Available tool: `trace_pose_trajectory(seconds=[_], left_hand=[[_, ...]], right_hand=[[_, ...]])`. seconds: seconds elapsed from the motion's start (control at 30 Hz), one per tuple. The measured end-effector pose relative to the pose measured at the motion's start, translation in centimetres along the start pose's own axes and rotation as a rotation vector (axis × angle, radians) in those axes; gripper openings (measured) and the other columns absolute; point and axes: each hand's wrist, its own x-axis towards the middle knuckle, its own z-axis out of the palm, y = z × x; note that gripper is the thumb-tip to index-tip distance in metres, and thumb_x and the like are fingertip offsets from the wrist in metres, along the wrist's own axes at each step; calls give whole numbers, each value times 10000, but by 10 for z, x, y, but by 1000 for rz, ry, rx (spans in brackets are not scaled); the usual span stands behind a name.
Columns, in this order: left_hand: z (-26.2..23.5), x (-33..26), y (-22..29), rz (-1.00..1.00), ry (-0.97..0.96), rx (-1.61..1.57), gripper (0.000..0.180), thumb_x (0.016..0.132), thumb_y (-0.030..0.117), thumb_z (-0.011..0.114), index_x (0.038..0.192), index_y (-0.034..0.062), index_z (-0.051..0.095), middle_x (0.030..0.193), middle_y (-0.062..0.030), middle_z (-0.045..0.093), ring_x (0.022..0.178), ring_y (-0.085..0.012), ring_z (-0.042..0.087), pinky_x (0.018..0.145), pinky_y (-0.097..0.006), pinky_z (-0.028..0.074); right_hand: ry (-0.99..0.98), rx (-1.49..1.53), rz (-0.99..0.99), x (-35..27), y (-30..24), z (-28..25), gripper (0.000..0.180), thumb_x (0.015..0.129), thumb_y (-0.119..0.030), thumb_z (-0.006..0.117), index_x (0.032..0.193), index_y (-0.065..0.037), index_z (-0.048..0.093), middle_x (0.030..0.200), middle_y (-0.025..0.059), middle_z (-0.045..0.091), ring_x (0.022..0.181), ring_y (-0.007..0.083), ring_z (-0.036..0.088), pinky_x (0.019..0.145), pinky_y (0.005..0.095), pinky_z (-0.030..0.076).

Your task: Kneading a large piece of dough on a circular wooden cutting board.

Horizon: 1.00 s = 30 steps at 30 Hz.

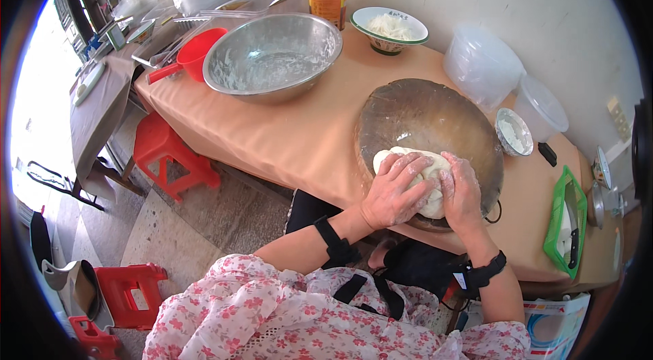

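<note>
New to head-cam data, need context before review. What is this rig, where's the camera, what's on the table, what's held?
No robot: a person works bare-handed. The single picture comes from a fisheye camera on the head, looking down, so straight edges bend and the forearms enter from below.

The left hand and right hand cup a smooth white lump of dough on a round brown wooden board.

Around it on the peach cloth-covered table: a wide shiny metal basin, a red plastic dipper, a green-rimmed white bowl of white shreds and, on the right, a bright green plastic basket.
</note>
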Motion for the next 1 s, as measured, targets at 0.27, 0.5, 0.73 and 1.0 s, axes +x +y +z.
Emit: trace_pose_trajectory(seconds=[0.27, 0.5, 0.73, 1.0], left_hand=[[0, 0, 1, 14, -3, 8, 382, 728, 204, 667, 1098, 109, 648, 1222, -158, 555, 1130, -353, 539, 947, -484, 397], [1, -3, 0, 10, -14, 13, 401, 715, 207, 671, 1104, 112, 644, 1235, -157, 548, 1136, -355, 534, 954, -487, 394], [1, 2, -1, 14, -2, 23, 402, 712, 197, 675, 1104, 113, 643, 1244, -152, 545, 1141, -353, 532, 958, -488, 390], [2, -2, 0, 7, -7, 13, 396, 715, 190, 672, 1102, 109, 644, 1239, -155, 546, 1139, -353, 532, 951, -482, 393]], right_hand=[[21, 14, 1, -1, -2, -1, 318, 945, -148, 524, 1243, -40, 559, 1131, 174, 592, 1055, 372, 553, 905, 456, 424], [19, 46, -2, -2, 0, 0, 321, 949, -163, 524, 1241, -34, 559, 1129, 177, 591, 1055, 376, 551, 904, 453, 424], [-7, 29, 10, -1, 1, -1, 339, 946, -172, 537, 1258, -40, 547, 1135, 178, 588, 1064, 380, 547, 915, 453, 422], [0, 36, -7, 0, 0, -1, 337, 936, -149, 547, 1252, -33, 553, 1150, 183, 588, 1069, 380, 549, 923, 453, 422]])
